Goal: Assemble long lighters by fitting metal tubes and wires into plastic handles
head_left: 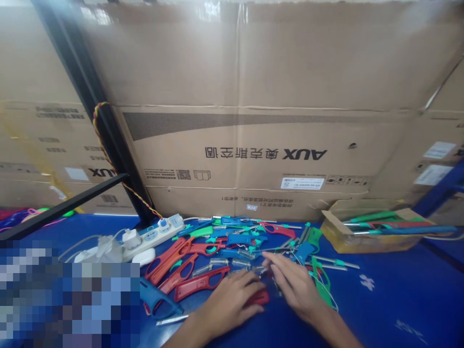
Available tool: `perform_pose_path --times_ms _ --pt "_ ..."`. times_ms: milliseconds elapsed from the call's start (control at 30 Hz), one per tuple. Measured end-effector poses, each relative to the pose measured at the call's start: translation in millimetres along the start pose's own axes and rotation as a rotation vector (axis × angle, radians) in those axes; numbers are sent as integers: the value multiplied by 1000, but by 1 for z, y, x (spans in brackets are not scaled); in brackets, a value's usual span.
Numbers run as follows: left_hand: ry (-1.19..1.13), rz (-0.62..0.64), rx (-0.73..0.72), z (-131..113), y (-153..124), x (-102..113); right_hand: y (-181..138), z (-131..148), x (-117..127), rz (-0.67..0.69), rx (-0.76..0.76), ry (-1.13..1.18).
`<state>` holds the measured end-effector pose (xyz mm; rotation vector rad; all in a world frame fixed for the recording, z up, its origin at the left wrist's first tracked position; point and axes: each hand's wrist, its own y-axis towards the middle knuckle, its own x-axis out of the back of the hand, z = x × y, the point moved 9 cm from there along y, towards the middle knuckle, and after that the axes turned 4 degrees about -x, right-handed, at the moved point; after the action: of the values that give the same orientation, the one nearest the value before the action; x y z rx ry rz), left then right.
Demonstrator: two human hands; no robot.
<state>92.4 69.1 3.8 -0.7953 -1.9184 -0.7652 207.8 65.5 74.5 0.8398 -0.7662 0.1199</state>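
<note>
My left hand (234, 299) is curled over a red lighter casing (259, 297), its fingers covering most of it. Just to the right, my right hand (295, 287) reaches in with its fingers bent and close together. Whatever lies at its fingertips is small and blurred. Around both hands lie long-necked gas lighter parts: red casings (201, 284), a blue casing (157, 296), clear fuel tanks (240, 264) and green pieces (321, 282). A metal lighter tube (172, 319) rests left of my left wrist.
At the right stands an open cardboard box (357, 244) holding several lighters. A white power strip (155, 238) with plugs lies at the back left, beside a black metal post (108, 125). Large cartons (239, 77) wall off the back of the blue table (391, 290).
</note>
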Motion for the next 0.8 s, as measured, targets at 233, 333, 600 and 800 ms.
perform_pose_path --times_ms 233,333,600,800 --pt "-7 9 -10 -1 -1 -1 1 -7 5 -43 -63 -26" --pt "-3 7 -9 -1 -1 -1 1 -6 4 -36 -55 -33" --pt "3 -5 -15 -1 0 0 -2 -3 -5 30 -23 30" --pt "15 16 6 -1 -1 0 -1 -8 1 -28 -54 -11"
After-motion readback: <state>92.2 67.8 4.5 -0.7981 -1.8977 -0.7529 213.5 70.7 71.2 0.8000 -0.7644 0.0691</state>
